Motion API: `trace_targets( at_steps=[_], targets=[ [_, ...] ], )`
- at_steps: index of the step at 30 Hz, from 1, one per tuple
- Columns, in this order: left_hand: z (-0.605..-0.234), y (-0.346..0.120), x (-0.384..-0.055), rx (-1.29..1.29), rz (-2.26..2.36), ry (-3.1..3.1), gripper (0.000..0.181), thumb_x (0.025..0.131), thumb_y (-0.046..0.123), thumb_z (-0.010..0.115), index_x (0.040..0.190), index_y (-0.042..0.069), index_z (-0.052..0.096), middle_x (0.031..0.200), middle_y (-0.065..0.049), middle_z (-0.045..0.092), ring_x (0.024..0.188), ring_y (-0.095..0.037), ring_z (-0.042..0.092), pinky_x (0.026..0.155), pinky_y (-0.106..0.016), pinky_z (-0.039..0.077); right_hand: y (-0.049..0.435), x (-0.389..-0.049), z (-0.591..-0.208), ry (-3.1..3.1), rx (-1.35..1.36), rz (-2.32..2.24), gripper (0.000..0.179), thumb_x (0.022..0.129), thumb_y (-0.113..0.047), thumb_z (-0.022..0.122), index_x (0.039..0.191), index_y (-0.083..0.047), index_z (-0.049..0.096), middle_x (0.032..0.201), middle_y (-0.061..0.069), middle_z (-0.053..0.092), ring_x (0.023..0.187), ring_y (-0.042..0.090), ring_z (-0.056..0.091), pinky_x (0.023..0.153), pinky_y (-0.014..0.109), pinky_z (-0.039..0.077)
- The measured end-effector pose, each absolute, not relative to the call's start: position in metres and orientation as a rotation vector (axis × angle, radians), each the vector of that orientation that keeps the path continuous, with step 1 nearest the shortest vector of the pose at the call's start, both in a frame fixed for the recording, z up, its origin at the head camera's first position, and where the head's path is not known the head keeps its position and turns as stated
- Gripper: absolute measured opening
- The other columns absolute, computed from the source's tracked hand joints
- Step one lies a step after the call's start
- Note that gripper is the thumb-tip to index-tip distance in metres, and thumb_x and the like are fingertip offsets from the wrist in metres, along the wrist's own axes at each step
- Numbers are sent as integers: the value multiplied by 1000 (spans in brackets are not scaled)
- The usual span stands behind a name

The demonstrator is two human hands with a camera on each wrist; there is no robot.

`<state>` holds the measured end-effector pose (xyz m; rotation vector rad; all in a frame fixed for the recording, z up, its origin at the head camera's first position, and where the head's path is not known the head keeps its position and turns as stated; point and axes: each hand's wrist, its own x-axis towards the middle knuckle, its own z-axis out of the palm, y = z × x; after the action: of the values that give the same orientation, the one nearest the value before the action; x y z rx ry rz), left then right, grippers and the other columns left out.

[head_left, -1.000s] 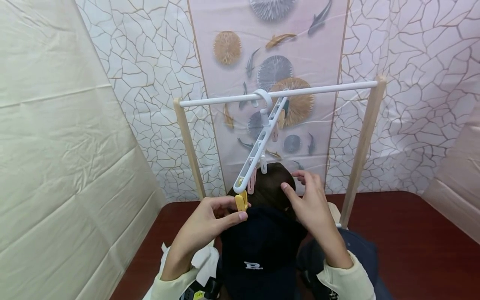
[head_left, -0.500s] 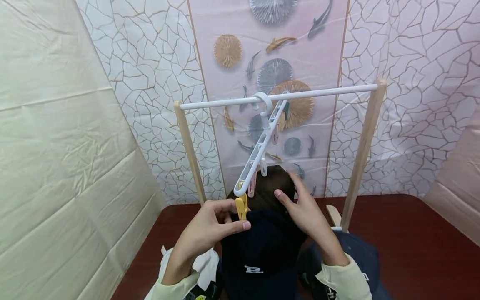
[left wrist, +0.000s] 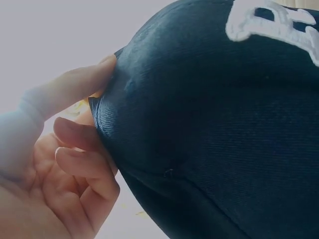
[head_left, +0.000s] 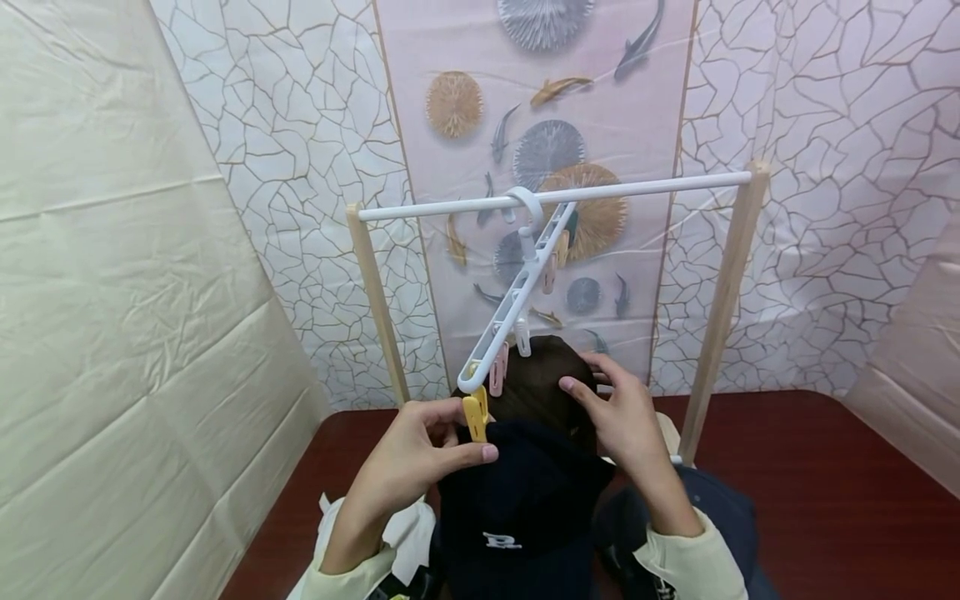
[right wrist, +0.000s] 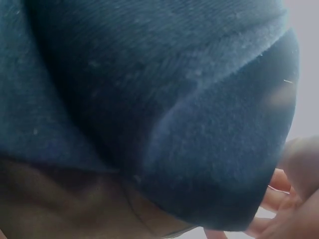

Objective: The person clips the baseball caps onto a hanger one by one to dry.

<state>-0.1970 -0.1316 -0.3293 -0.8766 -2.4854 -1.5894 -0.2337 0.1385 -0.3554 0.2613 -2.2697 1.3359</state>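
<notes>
A navy cap [head_left: 517, 483] with a white letter hangs under the near end of a white clip hanger [head_left: 510, 308]. A yellow clothespin [head_left: 476, 417] dangles from the hanger's tip. My left hand [head_left: 408, 450] pinches the cap's left edge by the clothespin; its thumb lies on the front and its index finger is behind. In the left wrist view, the thumb presses the navy fabric [left wrist: 164, 99]. Behind the cap is a brown rounded cap [head_left: 547, 379]. My right hand [head_left: 622, 417] rests at its right side, fingers loosely bent. Navy fabric [right wrist: 214, 129] fills most of the right wrist view.
The hanger hooks over a white rod [head_left: 645, 188] between wooden posts [head_left: 723, 321]. More clothespins hang along it, including a pink clothespin [head_left: 498, 371] and a white clothespin [head_left: 522, 337]. Below is a dark red table [head_left: 825, 475]; white cloth [head_left: 412, 533] lies lower left.
The yellow clothespin and hanger tip have shifted slightly left and down. My right hand moved in along the brown cap, then back outward a little. My left hand stays at the clothespin.
</notes>
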Motion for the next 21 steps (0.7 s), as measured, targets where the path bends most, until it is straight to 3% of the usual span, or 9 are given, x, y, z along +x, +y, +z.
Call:
trace_targets(
  at_steps=[13,21],
  targets=[
    [-328,-137,-194,-847,-1660,-2424,26,91,17,85,116,16,78,66,2,43,58,-10,41,54,-21,34,136,-229,-351,-2252,248,1275,32,98,-23,79,124,-5,73,111,18,75,109,34,67,87,45,53],
    [-323,-141,-194,-785,-1637,-2440,29,94,18,82,122,13,77,74,-1,41,66,-14,40,59,-24,34,134,-221,-344,-2210,269,1228,25,96,-24,80,116,-9,76,99,11,76,93,25,67,76,34,49]
  ],
)
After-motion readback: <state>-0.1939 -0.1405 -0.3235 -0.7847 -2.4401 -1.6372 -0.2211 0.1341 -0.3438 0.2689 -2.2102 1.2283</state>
